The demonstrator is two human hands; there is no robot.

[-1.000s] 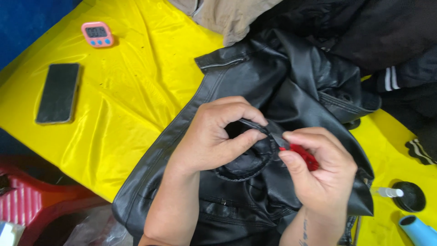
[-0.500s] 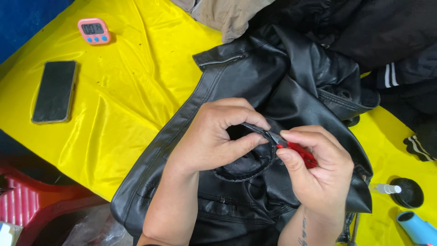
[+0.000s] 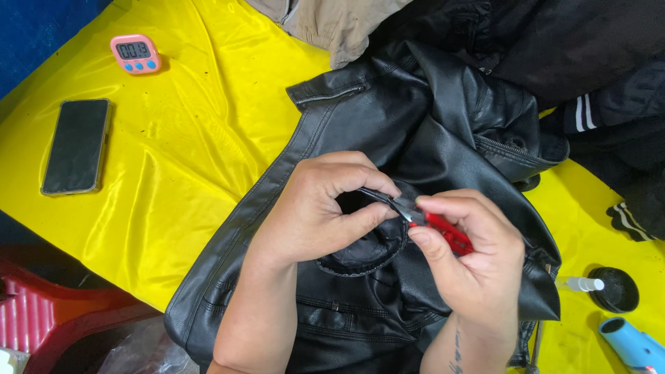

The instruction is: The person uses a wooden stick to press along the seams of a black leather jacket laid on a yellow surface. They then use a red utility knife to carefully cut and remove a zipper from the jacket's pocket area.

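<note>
The left hand (image 3: pixel 315 208) pinches a fold of the black shiny leather jacket (image 3: pixel 415 138) between thumb and fingers. The right hand (image 3: pixel 471 256) is closed around a small tool with red handles (image 3: pixel 447 232), and the tool's metal tip touches the fold that the left hand holds up. The two hands are just beside each other, over the middle of the jacket.

The jacket lies spread on the counter, which has a bright yellow shiny cloth (image 3: pixel 180 159) over it. The jacket reaches from the near edge up to the middle of the counter.

At the near right corner are a light blue plastic tool (image 3: pixel 634 343), a round black lid (image 3: pixel 616 289) and a small clear bottle with a white cap (image 3: pixel 582 283).

By the left edge lies a dark flat phone (image 3: pixel 76 145). Farther back, near the far left corner, sits a little pink timer (image 3: pixel 135 53).

At the far edge lie a tan cloth garment (image 3: pixel 332 24) and a pile of dark clothes (image 3: pixel 582 62).
</note>
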